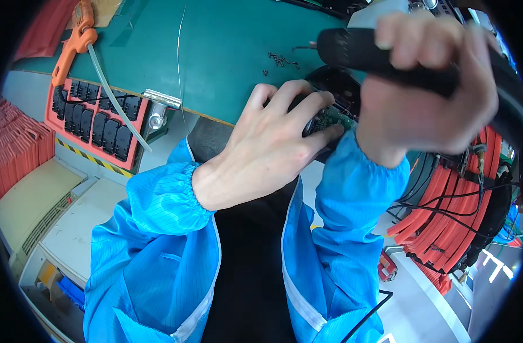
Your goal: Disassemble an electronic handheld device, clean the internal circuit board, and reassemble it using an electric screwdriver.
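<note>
My left hand (261, 146) curls over a black plastic housing (340, 86) at the front edge of the green mat, fingers gripping it. Part of a green circuit board (342, 120) shows beside the fingertips; the rest is covered by my hand. Wrapped round a black electric screwdriver (356, 48), my right hand (430, 97) is raised above and right of the housing, slightly blurred. The screwdriver lies nearly level, and its thin bit (305, 47) points left, apart from the housing. Small dark screws (281, 60) lie loose on the mat below the bit.
An orange glue gun (76, 51) with a pale glue stick rests at the left, partly over a red tray (51, 108) of black parts. A metal clamp (158, 108) grips the table edge. Red foam sheets (18, 143) are stacked left; more red sheets (444, 211) and cables are right.
</note>
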Motion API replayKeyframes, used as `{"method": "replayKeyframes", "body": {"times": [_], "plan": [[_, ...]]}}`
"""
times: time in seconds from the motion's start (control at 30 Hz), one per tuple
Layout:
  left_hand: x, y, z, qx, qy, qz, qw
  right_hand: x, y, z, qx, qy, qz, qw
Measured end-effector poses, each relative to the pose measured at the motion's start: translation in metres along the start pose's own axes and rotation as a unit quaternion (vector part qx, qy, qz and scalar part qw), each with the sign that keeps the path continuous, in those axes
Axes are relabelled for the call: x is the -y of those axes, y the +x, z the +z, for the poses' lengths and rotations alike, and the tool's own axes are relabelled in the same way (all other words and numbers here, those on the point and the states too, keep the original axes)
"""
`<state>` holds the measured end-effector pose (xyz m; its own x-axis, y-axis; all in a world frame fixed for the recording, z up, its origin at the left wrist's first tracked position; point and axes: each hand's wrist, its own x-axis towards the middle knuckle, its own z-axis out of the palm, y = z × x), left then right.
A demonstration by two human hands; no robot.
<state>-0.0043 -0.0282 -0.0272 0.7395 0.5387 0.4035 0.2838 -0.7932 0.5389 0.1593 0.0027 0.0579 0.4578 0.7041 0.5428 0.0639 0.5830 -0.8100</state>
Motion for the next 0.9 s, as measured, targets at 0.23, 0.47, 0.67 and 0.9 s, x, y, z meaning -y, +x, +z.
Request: {"method": "replayKeyframes", "body": {"times": [0.23,0.47,0.67,0.9], "plan": [[-0.003,0.003,-0.003,0.006,-0.04,-0.017,0.999,0.072,-0.03,-0.045,0.088,0.098,0.003,0.991],[-0.004,0.005,-0.005,0.028,-0.045,-0.02,0.998,0.07,-0.06,-0.062,0.12,0.122,-0.034,0.985],[-0.003,0.004,-0.003,0.022,-0.034,-0.021,0.999,0.066,-0.063,-0.069,0.163,0.134,-0.01,0.977],[-0.004,0.004,-0.004,0.035,-0.021,-0.022,0.999,0.081,-0.056,-0.079,0.209,0.095,0.049,0.972]]}}
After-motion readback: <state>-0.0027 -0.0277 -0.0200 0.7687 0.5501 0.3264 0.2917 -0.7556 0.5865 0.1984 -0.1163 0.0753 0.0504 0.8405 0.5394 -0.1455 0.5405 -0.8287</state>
